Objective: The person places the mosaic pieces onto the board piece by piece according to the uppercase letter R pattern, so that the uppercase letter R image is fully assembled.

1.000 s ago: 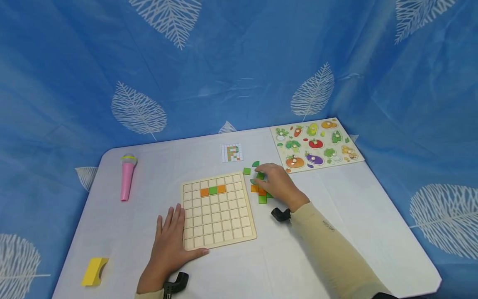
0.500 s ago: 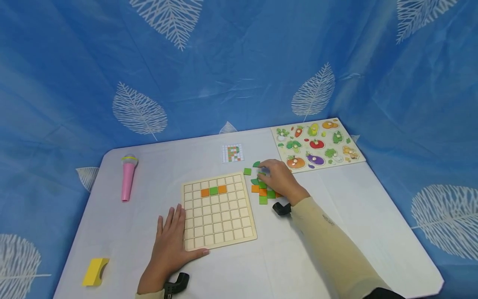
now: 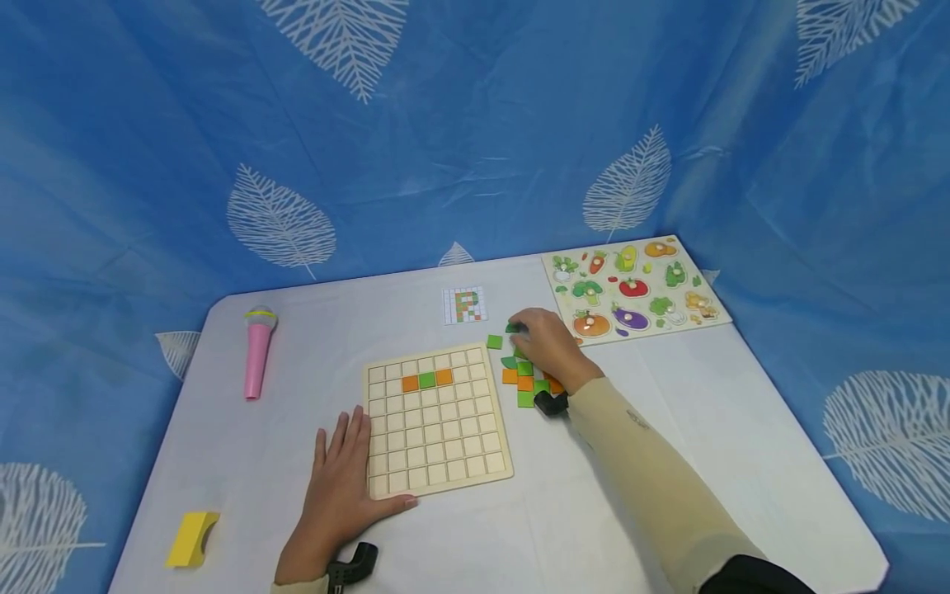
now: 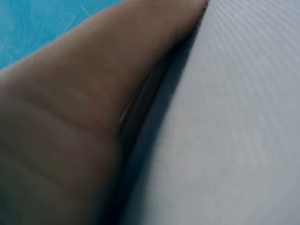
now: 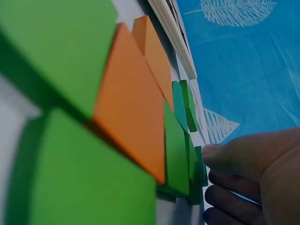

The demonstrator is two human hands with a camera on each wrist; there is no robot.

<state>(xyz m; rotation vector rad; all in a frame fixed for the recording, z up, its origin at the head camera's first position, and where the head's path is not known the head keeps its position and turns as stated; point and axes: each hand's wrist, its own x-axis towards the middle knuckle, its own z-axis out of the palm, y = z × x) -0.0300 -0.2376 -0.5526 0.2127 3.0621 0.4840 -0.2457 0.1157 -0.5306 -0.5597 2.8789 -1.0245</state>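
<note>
My left hand (image 3: 337,478) lies spread along the lower-left corner of a pale wooden grid board (image 3: 438,425), fingers at its left edge and thumb along its near edge. A row of orange, green and orange square tiles (image 3: 426,380) sits in the board. Over the far part of a loose tile pile (image 3: 525,384) hovers my right hand (image 3: 549,342), fingers bent and thumb apart from them. Its fingertips are by a dark green quarter-round piece (image 3: 512,327); whether they touch it cannot be told. In the right wrist view, green tiles (image 5: 93,178) and an orange tile (image 5: 131,103) lie before the thumb.
A pattern card (image 3: 465,305) lies beyond the board. At the back right is a vegetable peg puzzle (image 3: 631,289). A pink toy microphone (image 3: 257,355) and a yellow block (image 3: 191,539) are on the left. One green tile (image 3: 494,341) lies off the board's far-right corner.
My right hand has shifted slightly away from me, to the far side of the pile, uncovering more green and orange tiles. The left hand stays on the board's corner.
</note>
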